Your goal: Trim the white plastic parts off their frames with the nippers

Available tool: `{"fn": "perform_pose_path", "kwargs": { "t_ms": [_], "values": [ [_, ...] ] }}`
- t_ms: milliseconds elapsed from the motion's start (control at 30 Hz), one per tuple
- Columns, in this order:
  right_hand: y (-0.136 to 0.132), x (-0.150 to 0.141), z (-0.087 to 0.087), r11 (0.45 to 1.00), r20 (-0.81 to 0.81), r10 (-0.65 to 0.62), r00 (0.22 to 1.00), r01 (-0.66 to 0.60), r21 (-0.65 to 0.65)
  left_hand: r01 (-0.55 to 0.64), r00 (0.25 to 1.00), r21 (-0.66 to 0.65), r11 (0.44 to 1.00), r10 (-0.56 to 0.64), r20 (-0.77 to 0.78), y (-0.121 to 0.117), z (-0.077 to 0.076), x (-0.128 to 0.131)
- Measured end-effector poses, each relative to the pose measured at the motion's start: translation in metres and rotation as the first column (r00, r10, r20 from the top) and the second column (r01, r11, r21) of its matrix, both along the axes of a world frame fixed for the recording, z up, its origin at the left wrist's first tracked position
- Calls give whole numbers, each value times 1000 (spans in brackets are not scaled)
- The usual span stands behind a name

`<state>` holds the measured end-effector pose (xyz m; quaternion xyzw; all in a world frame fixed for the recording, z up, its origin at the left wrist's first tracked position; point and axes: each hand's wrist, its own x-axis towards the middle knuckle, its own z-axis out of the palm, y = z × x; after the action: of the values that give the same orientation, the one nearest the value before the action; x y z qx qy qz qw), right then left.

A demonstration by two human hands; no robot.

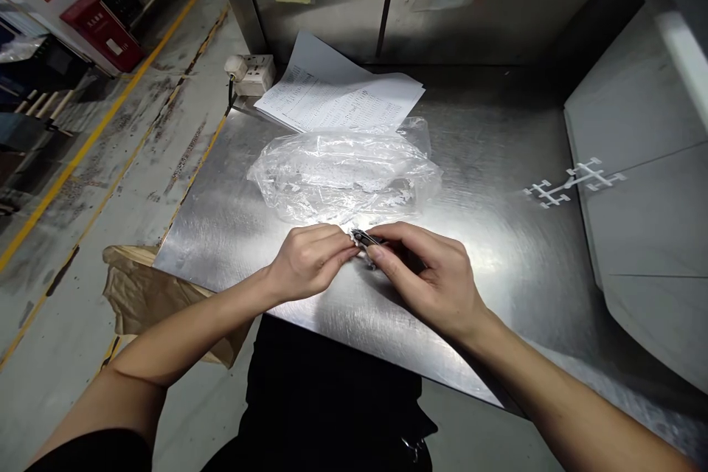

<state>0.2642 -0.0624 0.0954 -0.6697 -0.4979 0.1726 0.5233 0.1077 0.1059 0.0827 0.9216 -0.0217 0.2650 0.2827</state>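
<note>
Both hands meet over the near part of a steel table point(498, 236). My left hand point(310, 259) is closed, its fingertips pinching a small white plastic piece point(354, 238). My right hand point(425, 273) is closed around a small dark metal tool point(368, 240) whose tip touches that white piece. Just behind the hands lies a clear plastic bag point(343, 173) with several small white parts inside.
A stack of printed sheets point(337, 96) lies at the table's back, with a white power strip point(251, 74) at the back left corner. A white plastic sprue point(572, 183) lies to the right beside a grey machine housing point(641, 162). A brown paper bag point(138, 291) hangs off the table's left edge.
</note>
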Motion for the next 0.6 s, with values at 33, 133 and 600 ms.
{"fn": "perform_pose_path", "kwargs": {
  "t_ms": [33,133,600],
  "values": [
    [0,0,0,1000,8,4,1000,-4,6,2,1000,4,1000,-2,2,0,0,0],
    [0,0,1,1000,30,21,999,-22,21,6,1000,11,1000,-6,5,0,1,0],
    [0,1,2,998,-59,47,997,-49,-44,5,1000,43,999,-6,19,-1,-1,1]
  ]
}}
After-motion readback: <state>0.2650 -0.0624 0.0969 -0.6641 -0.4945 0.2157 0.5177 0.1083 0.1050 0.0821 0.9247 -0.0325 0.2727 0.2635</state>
